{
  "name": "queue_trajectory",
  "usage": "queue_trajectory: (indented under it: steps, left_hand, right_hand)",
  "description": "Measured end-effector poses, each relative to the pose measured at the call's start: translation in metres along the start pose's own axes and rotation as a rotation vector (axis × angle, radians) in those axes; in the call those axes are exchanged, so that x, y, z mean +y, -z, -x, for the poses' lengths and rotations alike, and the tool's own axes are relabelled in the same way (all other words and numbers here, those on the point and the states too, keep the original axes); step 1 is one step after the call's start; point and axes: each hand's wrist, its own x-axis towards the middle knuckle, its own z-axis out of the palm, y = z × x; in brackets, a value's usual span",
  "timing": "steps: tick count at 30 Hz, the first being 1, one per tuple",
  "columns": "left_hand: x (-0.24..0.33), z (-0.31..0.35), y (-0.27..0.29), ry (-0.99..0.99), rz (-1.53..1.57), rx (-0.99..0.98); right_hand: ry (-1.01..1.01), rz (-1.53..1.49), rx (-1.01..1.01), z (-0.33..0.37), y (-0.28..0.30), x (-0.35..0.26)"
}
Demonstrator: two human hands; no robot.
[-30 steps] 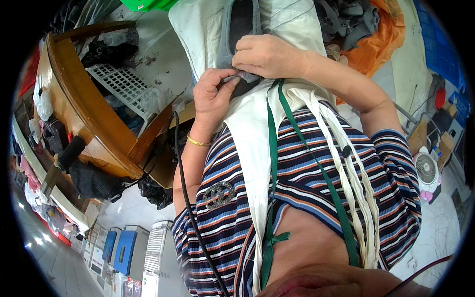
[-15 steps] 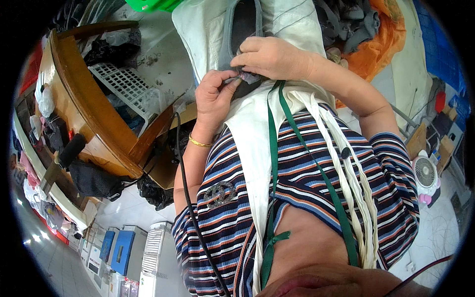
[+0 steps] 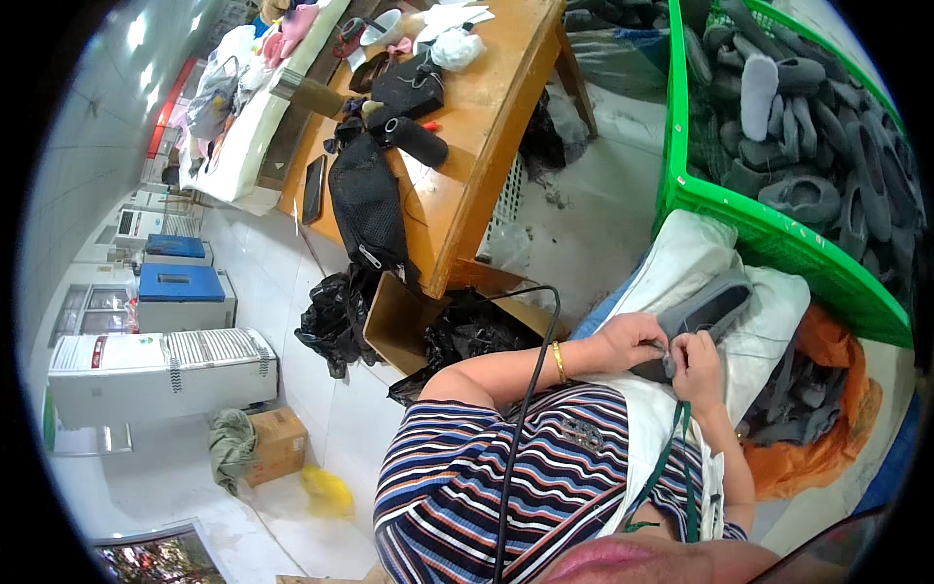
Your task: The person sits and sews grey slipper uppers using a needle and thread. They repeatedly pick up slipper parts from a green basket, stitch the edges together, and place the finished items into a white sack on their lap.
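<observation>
I see both hands meeting over a grey slipper (image 3: pixel 702 313) that lies on a white cloth (image 3: pixel 681 268) across the person's lap, just below the near wall of the green crate (image 3: pixel 778 234). My left hand (image 3: pixel 632 339), with a gold bangle (image 3: pixel 559 362) on its wrist, has its fingers curled in and pinched on the slipper's near end. My right hand (image 3: pixel 695 368) is closed too, thumb and fingers gripping the same end from the other side. Between the two hands there is something small and dark, but I cannot make out whether it is a tool, a thread or part of the slipper itself. The slipper's lower half is hidden behind the knuckles; only its upper side and opening show.

The crate is packed with more grey slippers (image 3: pixel 798 127), and its far right side bends away into the dark rim of the view. An orange bag (image 3: pixel 827 428) sits under the crate's near corner, with grey pieces spilling from it that are too blurred to name.

On the wooden desk (image 3: pixel 486 127), a black mesh bag (image 3: pixel 370 209) hangs over the near left edge, a black roll (image 3: pixel 418 141) lies toward the middle, and a jumble of small things crowds the far end, too small to tell apart. A cardboard box (image 3: pixel 399 316) and black plastic bags (image 3: pixel 336 316) sit on the floor at the desk's near corner. A black cable (image 3: pixel 525 419) runs down over the striped shirt (image 3: pixel 506 487).
</observation>
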Motion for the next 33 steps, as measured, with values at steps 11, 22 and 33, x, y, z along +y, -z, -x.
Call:
queue_trajectory:
  steps: [11, 22, 33]
  left_hand:
    - [0.016, -0.007, 0.005, -0.096, -0.082, -0.031]
    - [0.017, -0.008, 0.002, -0.030, -0.143, -0.062]
    - [0.012, -0.013, -0.004, 0.041, -0.167, -0.010]
  right_hand:
    - [0.070, 0.233, -0.120, -0.005, 0.040, 0.004]
    - [0.409, 0.456, -0.099, -0.015, 0.058, -0.004]
    - [0.236, 0.315, 0.169, -0.031, 0.012, -0.006]
